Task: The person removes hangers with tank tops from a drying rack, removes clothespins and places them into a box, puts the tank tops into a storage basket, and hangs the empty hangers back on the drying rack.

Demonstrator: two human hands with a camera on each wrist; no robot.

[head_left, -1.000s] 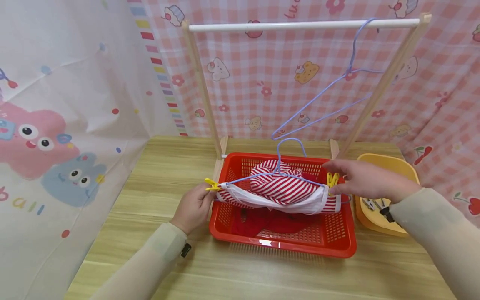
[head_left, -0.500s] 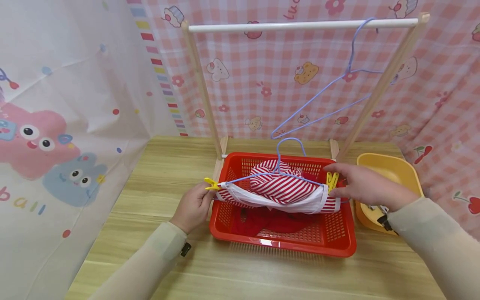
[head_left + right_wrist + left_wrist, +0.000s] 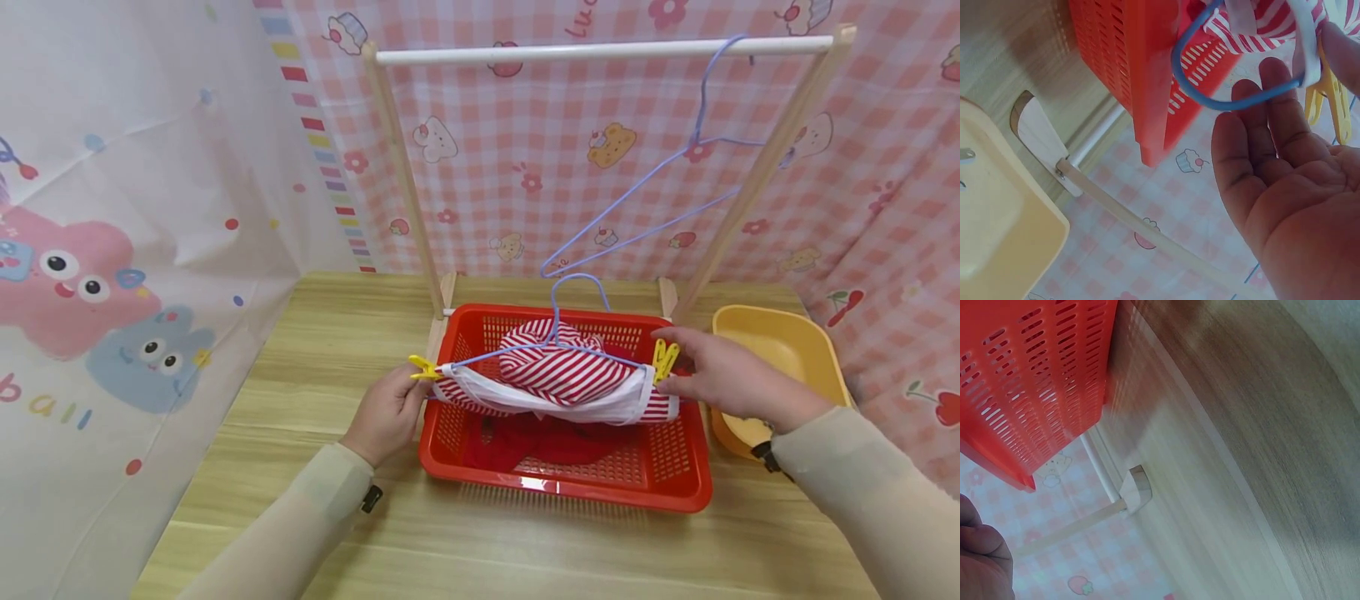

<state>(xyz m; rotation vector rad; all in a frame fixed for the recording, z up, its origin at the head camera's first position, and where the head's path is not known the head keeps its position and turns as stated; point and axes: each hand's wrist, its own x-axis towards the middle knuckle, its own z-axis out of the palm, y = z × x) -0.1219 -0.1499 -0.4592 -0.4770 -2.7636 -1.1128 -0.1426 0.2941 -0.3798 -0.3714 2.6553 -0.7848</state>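
Note:
A periwinkle wire clothes hanger (image 3: 487, 357) lies across the red plastic basket (image 3: 562, 492), its hook upward. On it hangs a red-and-white striped garment (image 3: 566, 375) with white trim, bunched in the middle. My left hand (image 3: 384, 415) grips the hanger's left end, beside a yellow clothespin (image 3: 424, 367); only curled fingers show in the left wrist view. At the right end, my right hand (image 3: 723, 375) has thumb and fingers either side of the hanger and white strap (image 3: 1307, 44). A second yellow clothespin (image 3: 664, 361) sits between that thumb and index finger.
A wooden rack with a white rail (image 3: 600, 54) stands behind the basket; another hanger (image 3: 622, 208) hangs from it. To the right sits a yellow tub (image 3: 817, 350) with metal clips, seen in the right wrist view. Red cloth (image 3: 555, 442) lies in the basket.
My right hand shifts slightly, and the right clothespin tilts a little with it. The hanger's right side rises very slightly. My left hand stays in place.

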